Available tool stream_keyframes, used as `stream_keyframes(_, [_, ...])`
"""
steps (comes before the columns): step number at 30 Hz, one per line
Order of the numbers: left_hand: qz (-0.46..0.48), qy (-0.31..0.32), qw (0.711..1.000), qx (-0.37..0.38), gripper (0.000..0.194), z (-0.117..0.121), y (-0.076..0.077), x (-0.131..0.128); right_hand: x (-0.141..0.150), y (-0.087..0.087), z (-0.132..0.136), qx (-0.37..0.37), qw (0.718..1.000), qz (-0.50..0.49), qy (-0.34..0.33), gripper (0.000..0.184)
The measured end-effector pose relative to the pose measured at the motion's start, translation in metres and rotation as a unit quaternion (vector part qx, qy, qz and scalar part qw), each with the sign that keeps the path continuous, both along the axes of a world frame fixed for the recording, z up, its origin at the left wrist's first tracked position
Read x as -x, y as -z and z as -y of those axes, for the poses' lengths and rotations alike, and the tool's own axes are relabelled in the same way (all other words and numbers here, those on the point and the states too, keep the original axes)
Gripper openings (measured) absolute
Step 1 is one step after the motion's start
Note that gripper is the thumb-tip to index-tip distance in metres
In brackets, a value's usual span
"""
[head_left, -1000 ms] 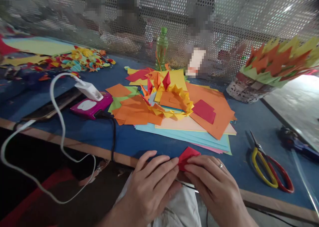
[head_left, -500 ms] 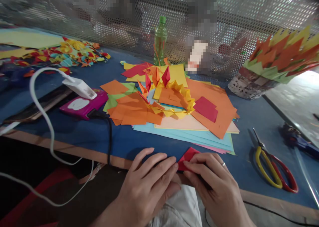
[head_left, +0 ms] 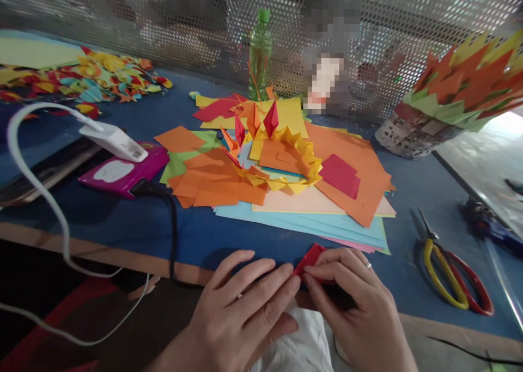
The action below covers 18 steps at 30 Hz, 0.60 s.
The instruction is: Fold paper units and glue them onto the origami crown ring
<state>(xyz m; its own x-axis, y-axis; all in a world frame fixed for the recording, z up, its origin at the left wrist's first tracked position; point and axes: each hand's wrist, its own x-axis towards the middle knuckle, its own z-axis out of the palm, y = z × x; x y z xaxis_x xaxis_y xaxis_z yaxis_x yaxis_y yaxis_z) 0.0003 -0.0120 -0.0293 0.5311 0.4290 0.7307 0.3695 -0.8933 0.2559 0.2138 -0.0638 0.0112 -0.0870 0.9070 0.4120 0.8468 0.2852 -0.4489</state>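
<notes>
A small piece of folded red paper (head_left: 308, 258) lies at the table's front edge, between my two hands. My right hand (head_left: 356, 296), with a ring on one finger, pinches the paper's right part between thumb and fingers, which partly cover it. The fingers of my left hand (head_left: 247, 304) are stretched out over the table edge, their tips at the paper's left corner. Beyond my hands a ring of folded yellow and orange paper (head_left: 314, 170) rests on paper sheets, with several pointed red and orange folded pieces (head_left: 271, 121) standing on its far left side.
Scissors (head_left: 445, 274) with yellow and red handles lie at right. Orange sheets (head_left: 210, 184) and light blue sheets (head_left: 286, 222) are stacked mid-table. A white charger (head_left: 114, 141) with a cable sits on a purple box (head_left: 122, 173) at left. A green bottle (head_left: 260, 56) stands behind.
The red paper looks narrower now under my right fingers, whose tips have drawn in towards my left fingertips. My left hand has hardly moved. The view has shifted slightly.
</notes>
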Motion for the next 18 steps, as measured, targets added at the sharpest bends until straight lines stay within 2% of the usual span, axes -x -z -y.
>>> stream_keyframes(5, [-0.038, 0.010, 0.999, -0.036, 0.031, -0.0014, 0.0011, 0.0014, 0.0001, -0.0002, -0.0001, 0.002, 1.000, 0.016, -0.007, 0.010])
stream_keyframes(10, [-0.025, -0.004, 0.999, -0.031, 0.030, -0.0001, 0.0052, -0.0012, 0.0006, -0.0015, 0.0009, 0.014, 1.000, 0.027, -0.003, 0.010])
stream_keyframes(18, [-0.014, -0.010, 1.000, -0.017, 0.024, -0.0012, 0.0031, -0.0056, 0.0011, -0.0059, -0.0015, 0.048, 0.998, 0.031, 0.018, 0.011])
